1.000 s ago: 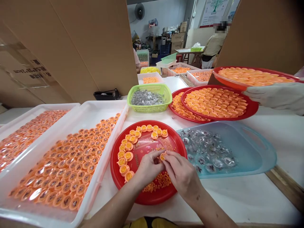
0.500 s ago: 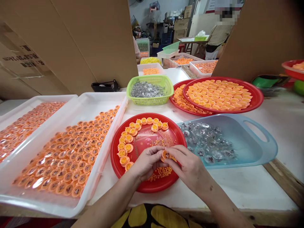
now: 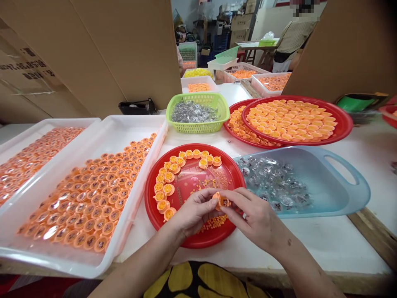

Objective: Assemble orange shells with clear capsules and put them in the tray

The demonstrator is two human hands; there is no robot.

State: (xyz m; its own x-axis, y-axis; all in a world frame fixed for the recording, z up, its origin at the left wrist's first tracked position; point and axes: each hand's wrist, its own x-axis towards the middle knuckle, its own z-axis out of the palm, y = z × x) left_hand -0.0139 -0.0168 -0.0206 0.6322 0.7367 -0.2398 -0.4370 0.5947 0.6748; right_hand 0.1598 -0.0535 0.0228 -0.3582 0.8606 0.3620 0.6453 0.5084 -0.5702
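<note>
Over the red round tray [image 3: 155, 165], my left hand [image 3: 197, 209] pinches a small orange toy cup [image 3: 218, 198] between thumb and fingers. My right hand [image 3: 252, 213] closes on the cup's right side with thumb and index finger, where a small printed picture shows. Whether a separate clear cover is between those right fingers, I cannot tell. Around the tray's left and far rim sit several orange cups [image 3: 169, 189] filled with yellow-orange beads. Loose beads [image 3: 214, 222] lie on the tray beneath my hands.
At the left are two white trays [image 3: 124, 124] of orange cups with printed tops. A blue tray [image 3: 322, 165] at the right holds clear printed covers [image 3: 274, 182]. Behind are a green basket [image 3: 198, 128] of clear pieces and stacked red trays [image 3: 344, 124]. Cardboard panels [image 3: 124, 49] flank the table; a person [image 3: 293, 41] sits beyond.
The cup has turned in my fingers, its printed face now tilted toward the right. My hands stay together over the tray. The whole view has shifted slightly.
</note>
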